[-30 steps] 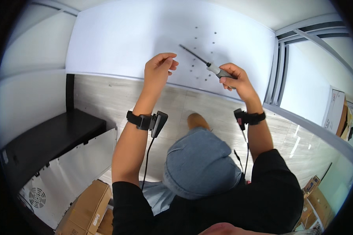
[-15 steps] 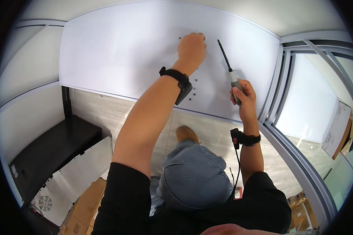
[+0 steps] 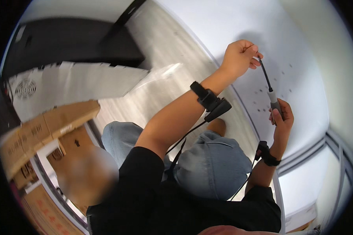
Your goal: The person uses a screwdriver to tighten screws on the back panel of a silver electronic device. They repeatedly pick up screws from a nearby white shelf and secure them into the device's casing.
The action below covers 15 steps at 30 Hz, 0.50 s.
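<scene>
A screwdriver [image 3: 265, 74] with a black shaft and a grey and white handle is gripped in my right hand [image 3: 283, 111], its shaft slanting up and to the left. At its tip are the fingers of my left hand [image 3: 241, 58], drawn together in a pinch. Whatever lies between them is too small to make out. Beneath both hands is a white tabletop [image 3: 302, 43]. Several small dark screws [image 3: 264, 110] lie scattered on it around the screwdriver, blurred.
To the left, a black cabinet [image 3: 78, 41] stands on the pale wood-look floor [image 3: 164, 55], beside a white vented panel [image 3: 82, 84]. Cardboard boxes [image 3: 47, 125] are stacked at lower left. Metal framing [image 3: 302, 158] runs along the right. Black cables [image 3: 187, 135] hang from both wristbands.
The view has swung left, bringing more of the boxes into sight. My left hand has come off the tabletop to the screwdriver's tip. My right hand still holds the screwdriver.
</scene>
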Each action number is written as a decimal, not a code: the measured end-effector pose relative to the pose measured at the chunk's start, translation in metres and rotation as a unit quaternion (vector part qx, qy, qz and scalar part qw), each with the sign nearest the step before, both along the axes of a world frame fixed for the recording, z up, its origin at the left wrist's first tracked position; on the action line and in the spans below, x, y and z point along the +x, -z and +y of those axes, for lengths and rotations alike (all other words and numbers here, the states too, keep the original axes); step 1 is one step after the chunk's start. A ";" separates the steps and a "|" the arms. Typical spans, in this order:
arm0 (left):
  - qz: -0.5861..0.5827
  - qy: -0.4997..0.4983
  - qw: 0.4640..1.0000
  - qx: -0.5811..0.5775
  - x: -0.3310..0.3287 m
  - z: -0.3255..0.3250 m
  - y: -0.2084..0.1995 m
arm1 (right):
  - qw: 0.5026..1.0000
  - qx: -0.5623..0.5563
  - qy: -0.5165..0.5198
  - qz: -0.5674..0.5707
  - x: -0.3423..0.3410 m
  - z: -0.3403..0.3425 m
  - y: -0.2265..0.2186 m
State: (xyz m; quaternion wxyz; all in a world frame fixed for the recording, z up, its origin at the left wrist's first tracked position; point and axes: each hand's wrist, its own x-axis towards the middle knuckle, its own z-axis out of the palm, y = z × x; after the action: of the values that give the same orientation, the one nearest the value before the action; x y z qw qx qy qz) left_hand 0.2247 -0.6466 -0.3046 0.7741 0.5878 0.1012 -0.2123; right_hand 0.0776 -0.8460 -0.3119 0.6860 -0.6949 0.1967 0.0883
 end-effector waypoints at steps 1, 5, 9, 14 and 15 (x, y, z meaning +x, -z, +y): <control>0.003 -0.014 1.000 -0.003 -0.004 0.024 -0.002 | 0.999 -0.006 -0.029 0.013 0.011 0.013 -0.005; 0.057 -0.140 0.988 -0.044 -0.040 0.119 -0.012 | 0.990 0.008 -0.135 -0.026 0.041 0.081 -0.027; 0.064 -0.211 0.974 -0.052 -0.067 0.187 -0.017 | 0.971 0.012 -0.236 -0.043 0.059 0.132 -0.029; 0.031 -0.271 0.960 -0.070 -0.095 0.249 -0.011 | 0.949 0.000 -0.310 -0.055 0.067 0.190 -0.041; 0.027 -0.277 0.957 -0.081 -0.101 0.260 -0.012 | 0.945 -0.007 -0.321 -0.062 0.066 0.201 -0.043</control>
State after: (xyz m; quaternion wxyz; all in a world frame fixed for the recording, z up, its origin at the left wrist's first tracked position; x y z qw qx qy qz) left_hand 0.1242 -0.3871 -0.2928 0.8445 0.4661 0.2633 -0.0132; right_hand 0.1436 -0.6449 -0.2693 0.6271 -0.7301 -0.0790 0.2596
